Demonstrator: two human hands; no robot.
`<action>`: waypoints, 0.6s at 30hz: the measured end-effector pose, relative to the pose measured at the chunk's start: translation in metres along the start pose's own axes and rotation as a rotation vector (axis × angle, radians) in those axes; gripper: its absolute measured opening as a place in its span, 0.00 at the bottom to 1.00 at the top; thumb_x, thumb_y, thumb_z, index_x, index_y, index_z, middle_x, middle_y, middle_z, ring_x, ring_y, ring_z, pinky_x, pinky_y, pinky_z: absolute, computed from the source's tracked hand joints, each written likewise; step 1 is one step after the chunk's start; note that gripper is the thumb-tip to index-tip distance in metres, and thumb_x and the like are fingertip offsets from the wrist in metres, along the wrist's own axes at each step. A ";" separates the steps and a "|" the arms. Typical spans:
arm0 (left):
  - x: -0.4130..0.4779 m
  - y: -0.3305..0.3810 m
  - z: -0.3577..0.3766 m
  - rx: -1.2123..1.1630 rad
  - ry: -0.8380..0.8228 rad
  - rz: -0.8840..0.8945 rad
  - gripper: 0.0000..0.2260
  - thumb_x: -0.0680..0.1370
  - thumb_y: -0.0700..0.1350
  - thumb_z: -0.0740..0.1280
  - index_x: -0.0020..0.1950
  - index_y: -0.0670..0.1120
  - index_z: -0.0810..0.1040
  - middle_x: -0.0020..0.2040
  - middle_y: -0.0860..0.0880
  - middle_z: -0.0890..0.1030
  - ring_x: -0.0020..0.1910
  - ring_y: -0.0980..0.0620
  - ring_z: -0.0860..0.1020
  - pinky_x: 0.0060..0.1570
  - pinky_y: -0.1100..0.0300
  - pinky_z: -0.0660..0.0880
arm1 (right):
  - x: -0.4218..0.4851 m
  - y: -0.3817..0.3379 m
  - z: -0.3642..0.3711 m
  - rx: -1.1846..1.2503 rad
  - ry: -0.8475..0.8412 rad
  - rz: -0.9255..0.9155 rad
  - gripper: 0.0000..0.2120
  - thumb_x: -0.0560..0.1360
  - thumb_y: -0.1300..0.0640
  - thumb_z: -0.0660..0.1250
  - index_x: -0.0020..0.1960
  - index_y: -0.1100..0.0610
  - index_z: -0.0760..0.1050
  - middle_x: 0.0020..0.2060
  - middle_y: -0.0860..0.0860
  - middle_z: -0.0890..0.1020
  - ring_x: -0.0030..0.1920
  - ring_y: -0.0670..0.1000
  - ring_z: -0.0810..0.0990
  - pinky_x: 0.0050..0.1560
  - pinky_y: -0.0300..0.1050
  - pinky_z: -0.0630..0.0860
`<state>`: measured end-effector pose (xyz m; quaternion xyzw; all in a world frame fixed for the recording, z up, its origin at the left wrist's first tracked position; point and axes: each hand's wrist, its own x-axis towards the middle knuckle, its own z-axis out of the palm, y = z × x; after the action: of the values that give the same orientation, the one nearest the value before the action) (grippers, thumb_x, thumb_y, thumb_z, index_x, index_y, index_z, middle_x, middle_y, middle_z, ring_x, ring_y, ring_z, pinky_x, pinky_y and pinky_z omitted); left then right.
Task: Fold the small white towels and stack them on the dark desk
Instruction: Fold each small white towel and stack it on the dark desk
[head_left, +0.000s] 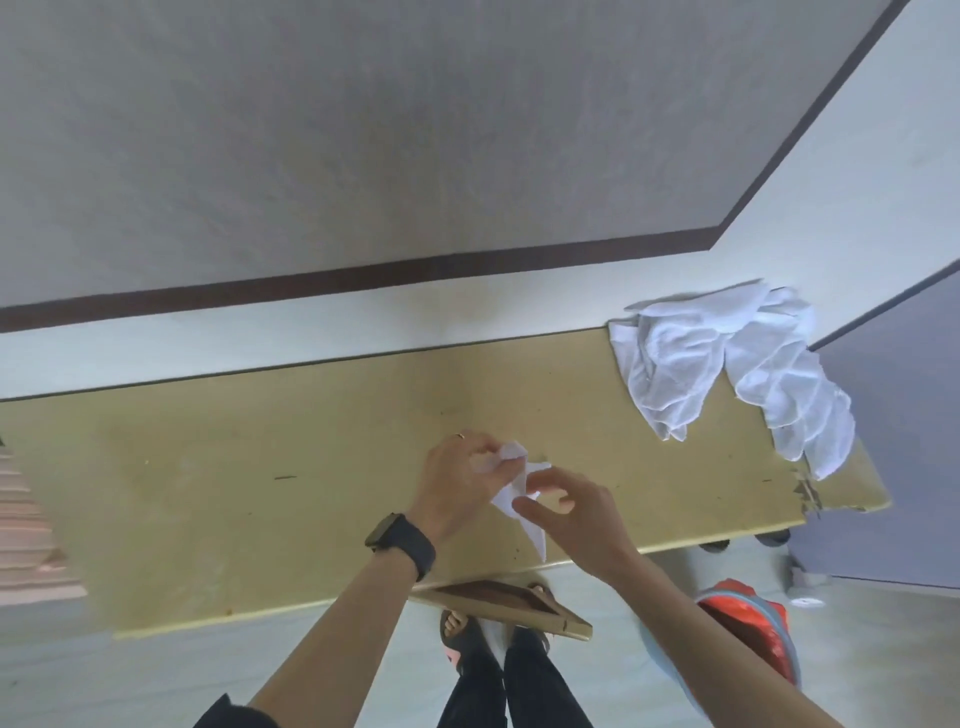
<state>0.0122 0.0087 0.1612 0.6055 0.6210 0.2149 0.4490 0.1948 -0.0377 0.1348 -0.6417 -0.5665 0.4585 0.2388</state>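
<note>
left hand (454, 480): fingers (488, 452) curled, pinching the upper end of the towel (511, 491); ring (460, 435) on one finger, dark watch (400, 543) on the wrist
right hand (574, 506): fingers (535, 512) bent, grasping the towel's middle just beside the left hand
towel: small, white, crumpled between both hands; its loose tip hangs towards the bench's near edge; whether it touches the top cannot be told
bench (208, 493): yellowish top, running left to right along a pale wall (260, 343); front right corner chipped
pile (727, 374): unfolded white towels at the far right end of the bench, well apart from the hands, one part draped over the right end
under the bench: a wooden tray-like piece (498, 605) juts out past the near edge
floor (156, 686): pale; the person's feet in sandals (462, 642) and dark trouser legs stand below the bench edge
bag (748, 634): red and blue, on the floor to the right, behind the right forearm
</note>
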 end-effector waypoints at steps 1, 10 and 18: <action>-0.003 0.007 -0.008 -0.044 0.001 -0.014 0.07 0.76 0.55 0.71 0.44 0.53 0.82 0.43 0.58 0.82 0.45 0.60 0.78 0.48 0.62 0.73 | -0.001 -0.007 -0.002 -0.015 0.003 -0.037 0.03 0.74 0.50 0.74 0.45 0.42 0.81 0.45 0.33 0.82 0.50 0.39 0.79 0.48 0.31 0.69; -0.028 0.057 -0.062 -0.251 0.114 -0.027 0.04 0.76 0.52 0.73 0.44 0.53 0.83 0.41 0.56 0.83 0.43 0.53 0.81 0.45 0.56 0.77 | 0.003 -0.066 -0.012 -0.087 -0.086 -0.239 0.11 0.74 0.39 0.69 0.53 0.42 0.73 0.50 0.34 0.79 0.52 0.37 0.76 0.51 0.36 0.71; -0.029 0.071 -0.104 -0.360 0.348 -0.054 0.05 0.77 0.51 0.72 0.43 0.52 0.82 0.38 0.54 0.82 0.40 0.53 0.79 0.43 0.57 0.74 | 0.020 -0.075 -0.027 -0.212 -0.117 -0.251 0.02 0.78 0.44 0.64 0.46 0.39 0.73 0.42 0.38 0.81 0.45 0.40 0.78 0.47 0.41 0.75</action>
<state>-0.0372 0.0227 0.2797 0.4527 0.6566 0.4112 0.4414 0.1788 0.0057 0.2030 -0.5598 -0.7002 0.3994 0.1918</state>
